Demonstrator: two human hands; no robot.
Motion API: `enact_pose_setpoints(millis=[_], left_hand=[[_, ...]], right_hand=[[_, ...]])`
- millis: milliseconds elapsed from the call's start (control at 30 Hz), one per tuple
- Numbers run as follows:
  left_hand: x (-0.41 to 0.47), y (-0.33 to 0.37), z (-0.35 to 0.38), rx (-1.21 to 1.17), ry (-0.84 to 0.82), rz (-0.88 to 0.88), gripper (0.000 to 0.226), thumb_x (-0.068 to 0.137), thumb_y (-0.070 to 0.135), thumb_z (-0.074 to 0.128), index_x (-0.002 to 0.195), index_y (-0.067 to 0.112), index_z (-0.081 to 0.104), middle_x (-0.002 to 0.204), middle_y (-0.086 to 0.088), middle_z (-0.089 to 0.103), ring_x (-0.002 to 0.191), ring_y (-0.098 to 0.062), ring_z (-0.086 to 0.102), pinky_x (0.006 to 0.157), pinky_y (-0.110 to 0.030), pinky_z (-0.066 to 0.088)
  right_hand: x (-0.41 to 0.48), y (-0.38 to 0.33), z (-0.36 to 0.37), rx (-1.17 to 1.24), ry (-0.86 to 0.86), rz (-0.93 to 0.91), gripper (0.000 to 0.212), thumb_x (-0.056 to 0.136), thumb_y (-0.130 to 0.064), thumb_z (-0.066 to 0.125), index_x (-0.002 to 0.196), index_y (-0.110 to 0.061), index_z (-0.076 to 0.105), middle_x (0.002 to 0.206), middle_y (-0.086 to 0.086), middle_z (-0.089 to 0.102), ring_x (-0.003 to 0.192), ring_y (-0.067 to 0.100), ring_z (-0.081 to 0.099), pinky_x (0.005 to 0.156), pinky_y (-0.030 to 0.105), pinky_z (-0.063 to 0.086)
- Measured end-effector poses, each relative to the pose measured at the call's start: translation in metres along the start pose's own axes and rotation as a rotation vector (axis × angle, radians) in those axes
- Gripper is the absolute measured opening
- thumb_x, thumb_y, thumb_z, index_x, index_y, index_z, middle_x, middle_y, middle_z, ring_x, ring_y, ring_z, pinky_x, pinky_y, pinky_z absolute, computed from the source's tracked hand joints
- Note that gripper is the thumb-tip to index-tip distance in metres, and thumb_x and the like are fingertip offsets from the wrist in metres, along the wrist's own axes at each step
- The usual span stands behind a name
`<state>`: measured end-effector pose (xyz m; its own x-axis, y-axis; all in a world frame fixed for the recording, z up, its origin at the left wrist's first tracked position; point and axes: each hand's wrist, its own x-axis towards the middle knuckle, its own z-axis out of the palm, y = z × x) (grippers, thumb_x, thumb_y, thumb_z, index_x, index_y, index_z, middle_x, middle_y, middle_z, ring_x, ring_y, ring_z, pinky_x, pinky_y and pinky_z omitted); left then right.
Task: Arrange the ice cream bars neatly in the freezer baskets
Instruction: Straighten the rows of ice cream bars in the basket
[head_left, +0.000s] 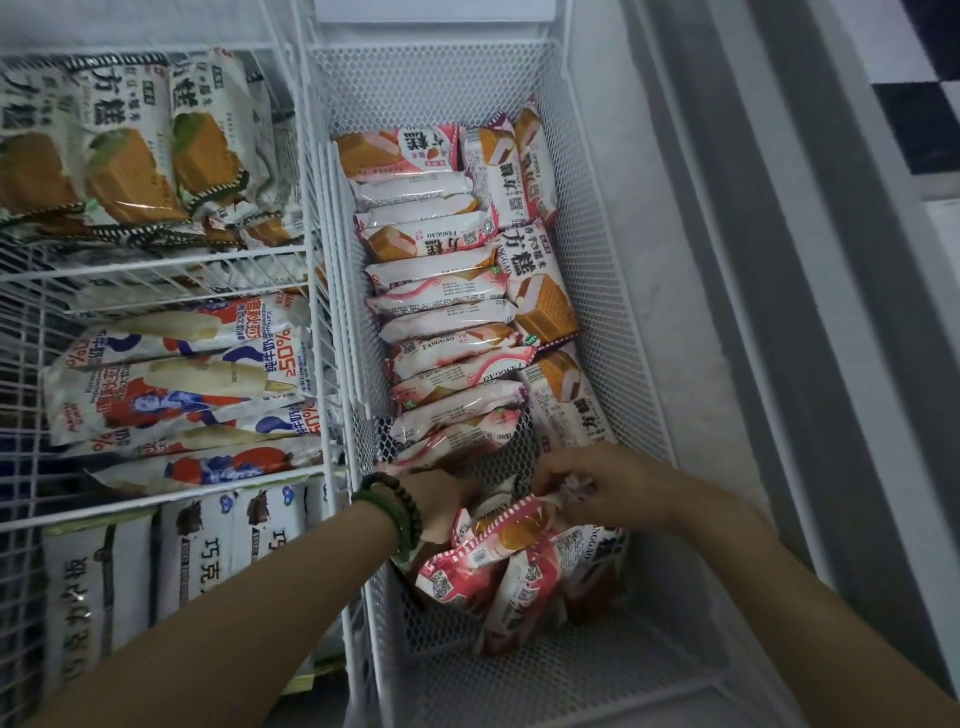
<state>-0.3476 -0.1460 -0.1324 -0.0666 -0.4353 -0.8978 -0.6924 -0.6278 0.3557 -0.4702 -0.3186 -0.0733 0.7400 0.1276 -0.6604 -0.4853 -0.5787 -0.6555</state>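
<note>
The fingers of my left hand (441, 506) vanish among the pink bars (452, 364), so I cannot tell its grip. Blur smears my right hand (608, 483) where it pinches one loose bar (511, 527). The frame edge cuts off the left baskets (156, 266).

Pink-and-white wrapped ice cream bars (447, 332) are standing on edge in a tidy row along the left side of a white mesh basket (613, 270). More bars (543, 296) are lying lengthwise along its right side. A loose pile (493, 577) is sprawling at the near end, its top bar (514, 525) being pinched by the right hand (602, 488).
</note>
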Motion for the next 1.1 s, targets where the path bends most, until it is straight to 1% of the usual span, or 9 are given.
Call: enact_pose_setpoints(millis=[100, 233, 367, 633, 667, 733, 833, 967, 1100], left_hand=[[-0.002, 0.003, 0.003, 0.021, -0.006, -0.001, 0.065, 0.09, -0.007, 0.052, 0.148, 0.017, 0.034, 0.124, -0.01, 0.061, 0.101, -0.022, 0.062, 0.076, -0.022, 0.05], [-0.005, 0.002, -0.018, 0.065, -0.031, -0.011, 0.033, 0.094, -0.001, 0.049, 0.127, 0.0, 0.053, 0.094, -0.006, 0.062, 0.076, -0.016, 0.06, 0.061, -0.021, 0.052], [-0.012, 0.006, -0.038, 0.1, 0.062, 0.085, 0.02, 0.097, 0.004, 0.048, 0.116, 0.001, 0.055, 0.09, -0.004, 0.06, 0.067, -0.011, 0.052, 0.054, -0.018, 0.047], [-0.033, -0.002, -0.075, -0.011, 0.307, 0.232, 0.054, 0.091, 0.021, 0.063, 0.138, 0.033, 0.041, 0.106, -0.003, 0.064, 0.09, -0.017, 0.062, 0.087, -0.03, 0.053], [-0.036, -0.004, -0.08, -0.089, 0.354, 0.252, 0.046, 0.09, 0.029, 0.063, 0.134, 0.028, 0.048, 0.109, -0.003, 0.062, 0.089, -0.016, 0.062, 0.087, -0.027, 0.052], [-0.035, -0.012, -0.09, -0.285, 0.445, 0.282, 0.04, 0.09, 0.036, 0.062, 0.125, 0.019, 0.056, 0.098, 0.002, 0.06, 0.068, -0.006, 0.058, 0.062, -0.014, 0.052], [-0.032, -0.02, -0.108, -0.409, 0.664, 0.309, 0.043, 0.094, 0.036, 0.056, 0.136, 0.031, 0.047, 0.081, 0.016, 0.056, 0.044, 0.004, 0.048, 0.044, -0.009, 0.045], [-0.023, -0.029, -0.131, -0.474, 0.884, 0.227, 0.045, 0.096, 0.04, 0.054, 0.136, 0.023, 0.048, 0.085, 0.008, 0.063, 0.063, -0.012, 0.06, 0.052, -0.023, 0.051], [-0.013, -0.026, -0.139, -0.394, 0.99, 0.105, 0.039, 0.098, 0.032, 0.05, 0.135, 0.017, 0.048, 0.107, -0.005, 0.063, 0.076, -0.015, 0.061, 0.063, -0.026, 0.053]], right_hand=[[-0.001, -0.002, 0.001, -0.025, -0.013, 0.025, 0.022, 0.088, -0.018, 0.066, 0.109, -0.025, 0.063, 0.104, -0.015, 0.062, 0.092, -0.005, 0.055, 0.077, 0.015, 0.044], [0.0, -0.003, 0.001, 0.028, -0.068, 0.158, 0.023, 0.093, -0.02, 0.056, 0.112, -0.031, 0.064, 0.118, -0.009, 0.062, 0.108, 0.01, 0.056, 0.093, 0.033, 0.046], [0.004, -0.003, 0.006, 0.171, -0.032, 0.266, 0.023, 0.095, -0.019, 0.051, 0.104, -0.028, 0.071, 0.108, -0.011, 0.061, 0.102, 0.01, 0.057, 0.087, 0.03, 0.045], [0.003, 0.002, 0.007, 0.09, 0.131, 0.328, 0.025, 0.089, -0.007, 0.054, 0.083, -0.029, 0.065, 0.1, -0.002, 0.065, 0.094, 0.025, 0.065, 0.079, 0.035, 0.051], [0.003, 0.003, 0.008, 0.094, 0.121, 0.333, 0.026, 0.09, -0.007, 0.053, 0.084, -0.028, 0.066, 0.101, 0.001, 0.066, 0.095, 0.03, 0.065, 0.077, 0.036, 0.051], [0.002, 0.004, 0.01, 0.119, 0.125, 0.343, 0.024, 0.092, -0.008, 0.052, 0.088, -0.026, 0.069, 0.103, 0.002, 0.068, 0.097, 0.032, 0.066, 0.081, 0.042, 0.054], [0.003, 0.003, 0.012, 0.117, 0.16, 0.342, 0.02, 0.095, -0.011, 0.051, 0.096, -0.021, 0.068, 0.107, -0.001, 0.067, 0.099, 0.025, 0.065, 0.086, 0.041, 0.052], [0.006, 0.005, 0.016, 0.07, 0.179, 0.322, 0.017, 0.097, -0.016, 0.051, 0.103, -0.019, 0.066, 0.109, -0.003, 0.065, 0.1, 0.013, 0.059, 0.086, 0.028, 0.049], [0.0, 0.011, 0.019, 0.143, 0.224, 0.296, 0.022, 0.093, -0.005, 0.051, 0.106, -0.018, 0.063, 0.114, -0.001, 0.064, 0.108, 0.015, 0.059, 0.096, 0.036, 0.05]])
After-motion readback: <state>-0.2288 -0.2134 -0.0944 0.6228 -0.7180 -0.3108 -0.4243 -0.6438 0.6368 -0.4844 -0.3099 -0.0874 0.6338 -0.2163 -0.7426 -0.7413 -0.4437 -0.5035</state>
